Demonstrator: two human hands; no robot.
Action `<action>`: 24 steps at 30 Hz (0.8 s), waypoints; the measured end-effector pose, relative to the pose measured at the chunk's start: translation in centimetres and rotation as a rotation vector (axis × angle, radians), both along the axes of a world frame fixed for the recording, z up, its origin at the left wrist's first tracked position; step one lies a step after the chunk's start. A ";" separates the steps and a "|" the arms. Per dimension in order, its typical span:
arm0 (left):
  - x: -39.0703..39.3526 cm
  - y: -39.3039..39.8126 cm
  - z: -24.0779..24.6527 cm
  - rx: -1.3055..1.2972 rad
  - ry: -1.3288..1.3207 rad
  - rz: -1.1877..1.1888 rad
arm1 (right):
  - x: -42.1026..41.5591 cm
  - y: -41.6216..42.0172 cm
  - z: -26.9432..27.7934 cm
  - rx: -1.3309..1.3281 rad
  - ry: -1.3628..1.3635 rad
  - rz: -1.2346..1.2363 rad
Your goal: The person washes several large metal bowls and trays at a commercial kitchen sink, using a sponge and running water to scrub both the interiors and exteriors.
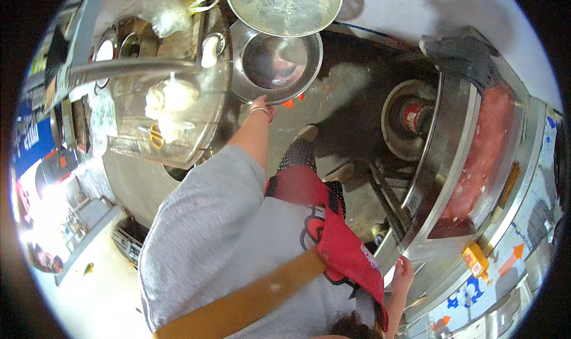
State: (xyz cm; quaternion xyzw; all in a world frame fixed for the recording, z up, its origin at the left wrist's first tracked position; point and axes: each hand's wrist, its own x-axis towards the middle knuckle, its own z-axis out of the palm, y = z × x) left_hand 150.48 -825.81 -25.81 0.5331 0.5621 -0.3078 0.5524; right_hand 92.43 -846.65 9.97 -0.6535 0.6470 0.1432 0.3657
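My left hand (pixel 262 107) reaches forward and grips the near rim of a perforated metal colander (pixel 238 78). Several small orange-red pieces (pixel 289 103) show by that rim. Beyond the colander, and partly overlapping it, is a large round metal basin (pixel 285 9) with a stained inside. Down at my right side, my right hand (pixel 403 272) is at the near corner of a stainless steel sink (pixel 439 254). Its fingers look bent, and whether they grip the edge is unclear. Reddish liquid (pixel 484 160) fills much of the sink.
On the left, a worn worktable (pixel 125 134) bears yellow-handled scissors (pixel 157 136) and a white plastic bag (pixel 171 98). A metal bar (pixel 134 69) crosses above it. Another round basin (pixel 392 120) stands low beside the sink. A yellow pump bottle (pixel 475 261) lies near the sink's corner.
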 end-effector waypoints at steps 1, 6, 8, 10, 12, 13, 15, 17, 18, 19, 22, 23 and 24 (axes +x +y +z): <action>0.4 0.3 -1.0 -0.053 0.027 0.129 | 1.0 0.7 0.1 0.016 0.002 -0.014; 1.3 -1.4 1.4 -0.029 -0.193 0.147 | 2.6 3.2 0.9 0.095 -0.038 -0.089; 2.8 -1.7 2.8 -0.019 -0.242 0.181 | 3.2 3.3 1.1 0.108 -0.072 -0.106; 2.9 -1.5 5.2 0.042 -0.183 0.117 | 3.6 3.8 1.4 0.096 -0.073 -0.093; 1.6 -1.7 9.1 0.113 -0.176 0.139 | 3.8 4.7 1.6 0.083 -0.105 -0.154; 0.1 -1.4 10.3 0.134 -0.180 0.104 | 3.8 5.2 1.8 0.068 -0.120 -0.191; -3.4 -0.5 12.9 0.171 -0.193 0.024 | 3.3 6.6 1.9 0.053 -0.183 -0.229; -6.8 -0.2 15.7 0.217 -0.142 -0.138 | 2.2 7.6 1.4 0.039 -0.228 -0.241; -8.5 0.0 16.5 0.164 -0.121 -0.244 | 1.2 8.7 1.2 0.011 -0.239 -0.258; -9.9 0.9 16.4 0.108 -0.087 -0.347 | 0.4 9.1 1.0 -0.021 -0.236 -0.270; -13.4 2.7 15.4 -0.192 -0.110 -0.449 | 0.0 9.4 1.1 -0.163 -0.127 -0.174; -13.5 3.3 16.1 -0.170 -0.095 -0.744 | 2.1 8.3 3.3 -0.209 -0.088 -0.119; -14.1 1.3 20.4 -0.142 0.045 -0.744 | -0.5 9.0 1.9 -0.275 -0.139 -0.078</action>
